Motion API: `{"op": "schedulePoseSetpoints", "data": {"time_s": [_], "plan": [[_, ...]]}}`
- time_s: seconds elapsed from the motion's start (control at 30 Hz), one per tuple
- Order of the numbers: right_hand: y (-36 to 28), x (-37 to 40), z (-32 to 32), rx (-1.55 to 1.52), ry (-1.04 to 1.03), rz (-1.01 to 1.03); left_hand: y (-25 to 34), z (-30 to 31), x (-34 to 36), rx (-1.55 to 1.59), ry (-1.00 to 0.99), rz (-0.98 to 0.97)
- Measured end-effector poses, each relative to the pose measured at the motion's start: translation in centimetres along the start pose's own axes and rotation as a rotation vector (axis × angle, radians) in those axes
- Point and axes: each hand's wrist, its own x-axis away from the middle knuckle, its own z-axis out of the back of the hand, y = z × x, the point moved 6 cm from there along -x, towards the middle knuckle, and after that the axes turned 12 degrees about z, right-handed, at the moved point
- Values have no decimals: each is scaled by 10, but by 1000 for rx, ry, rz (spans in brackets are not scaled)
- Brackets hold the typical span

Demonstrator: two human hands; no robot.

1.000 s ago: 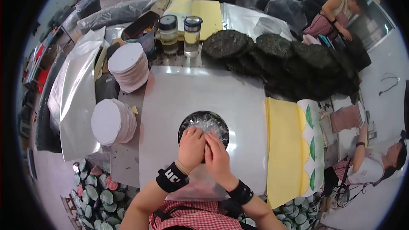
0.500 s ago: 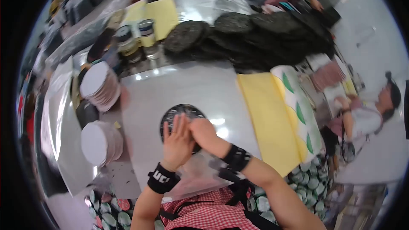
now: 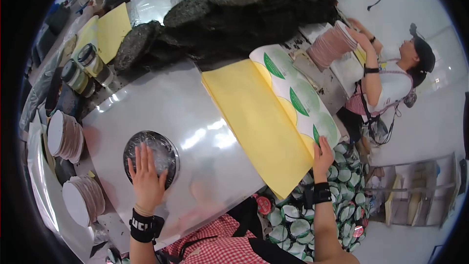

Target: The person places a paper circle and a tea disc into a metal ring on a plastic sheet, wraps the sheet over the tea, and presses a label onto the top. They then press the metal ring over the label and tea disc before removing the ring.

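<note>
My left hand lies flat with its fingers spread on a round dark disc, which is under shiny clear film and looks like dried seaweed. The disc rests on the glossy grey work surface. Off to the right, my right hand has its fingers closed at the near edge of a printed label sheet with green leaf shapes. That printed sheet lies beside a stack of yellow sheets.
Dark round cakes are piled along the back. Two jars and two stacks of round pinkish discs stand at the left. Many green-and-white round packs lie below the table edge. Another person handles a pinkish stack at the right.
My right hand has left the dark disc and moved right to the printed sheet's edge. My left hand stays on the disc. The view has turned to the right.
</note>
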Motion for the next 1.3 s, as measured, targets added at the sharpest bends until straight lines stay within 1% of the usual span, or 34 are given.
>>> {"op": "schedulePoseSetpoints", "data": {"time_s": [0.03, 0.1, 0.2, 0.27, 0.3, 0.37, 0.4, 0.43, 0.5, 0.53, 0.57, 0.63, 0.67, 0.7, 0.77, 0.8, 0.87, 0.9, 0.93, 0.97, 1.0, 1.03, 1.07, 1.1, 1.13, 1.17, 1.2, 1.23, 1.27, 1.3], "plan": [[8, 5, -3, -118, 27, -93, 1, 2, 1, -11, 22, -10], [15, 6, -3, -128, 36, -125, 3, 3, 1, -8, 21, -28], [7, -2, 1, -190, 46, -101, 2, 2, -1, 15, -12, 8], [-14, 2, 10, -57, 5, -11, 3, 3, 2, -9, 18, -13], [-7, 6, 13, -48, 13, -16, 5, 2, 3, -5, 24, -26], [22, 11, 2, -275, -72, -346, 1, 2, 2, -3, 5, 1], [26, 5, 4, -265, -114, -400, 1, 2, 2, 6, 9, -3], [24, 0, 4, -269, -100, -394, 0, 3, 0, 8, 24, -3], [4, -4, 14, -148, -5, -182, 0, 3, 4, 38, 23, -23], [-19, -2, 14, 66, 60, 86, -1, 2, 6, 39, 16, -24], [-18, 8, 11, 71, 53, 84, -1, 1, 7, 31, 14, -22], [7, 20, -3, -305, 109, -260, 2, 4, 0, 23, 37, -30], [9, 13, 3, -271, 109, -211, 1, 3, 3, 22, 19, -18], [16, 3, 10, -271, 121, -214, 1, 3, 3, 25, 5, -3], [44, -10, 6, -327, -113, -487, 2, 5, 2, 27, 16, -7], [50, -20, 8, -375, -78, -446, 2, 4, 3, 25, 17, -6], [79, -27, 9, -261, -145, -327, 2, 2, 2, 25, 31, -19], [124, -14, 18, -406, 19, -555, 1, 3, 3, 23, 53, -19], [196, 2, 38, 147, -129, -322, 4, 4, 3, 42, 17, -15], [247, 12, 65, 760, -176, -138, 4, 12, 3, 44, -16, 8], [292, 34, 79, 761, -40, -211, 2, 14, 2, 64, -31, 37], [302, 13, 94, 751, 100, -286, 0, 13, 3, 49, 0, 27], [219, -25, 87, 226, 245, -481, -1, 16, 4, 65, 52, 32], [119, -67, 82, -244, 496, -670, -2, 19, 4, 93, 66, 55], [104, -65, 19, -297, 488, -160, -4, 19, 4, 82, 49, 60], [31, -56, -48, 167, -150, 367, -5, 15, 4, 79, 33, 52], [-90, -66, -57, -282, -180, 287, -8, 11, 3, 74, 30, 82], [-193, -66, -74, -575, -217, 326, -7, 7, 3, 48, 47, 56], [-274, -58, -82, -725, -267, 474, -5, 4, 2, 21, 64, 28], [-337, -50, -82, -790, -292, 658, -10, -2, 2, 17, 76, 41]]}}
